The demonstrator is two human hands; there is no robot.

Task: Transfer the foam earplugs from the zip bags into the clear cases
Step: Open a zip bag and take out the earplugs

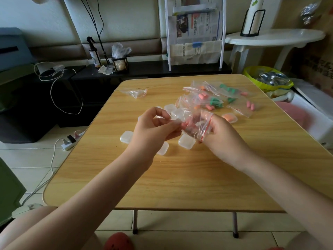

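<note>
Both forearms reach over the table (180, 177), left hand (153, 130) and right hand (221, 139) pinching one zip bag (197, 125).

Both hands (182, 130) on zip bag (197, 126)

r hand (219, 139) fingers are behind the held bag (199, 126), so grip is only partly seen; what's inside the bag is blurred, maybe a pink plug, can't tell. l hand (155, 127) covers part of a case (163, 148) and the cases (173, 110) behind it, count unclear. bag pile (216, 98) overlaps, no. of bags and plugs can't be told. newspaper (196, 33) text too small to read. bin (10, 49) at left, box (319, 67) at right, both cut off by the edge.
</note>
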